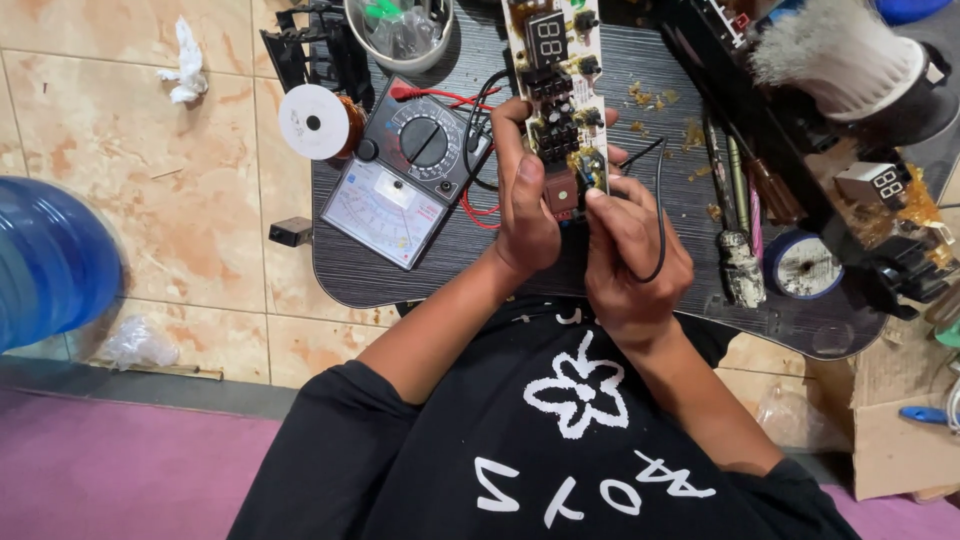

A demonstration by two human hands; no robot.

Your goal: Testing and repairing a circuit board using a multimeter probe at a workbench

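Left hand (525, 215) grips circuit board (556, 90) upright over black table (640, 270), steadying it | right hand (630, 250) pinches black probe lead (660, 200) onto board's lower end | analog multimeter (405, 170) just left, dial readable.

One circuit board (562, 100), one analogue multimeter (405, 170), one white solder spool (314, 122). Two hands. One blue water bottle (50, 260), one tape roll (803, 266).

Left hand (524, 205) gripped long circuit board (556, 90) by its near end, board running toward 12 o'clock over dark desk (640, 110). Right hand (630, 240) pinched black probe lead (660, 215) against board's lower edge. Analog multimeter (405, 170) lay at 9 o'clock of the hands, solder spool (313, 122) beyond it. Screwdrivers (740, 225) at 3 o'clock.
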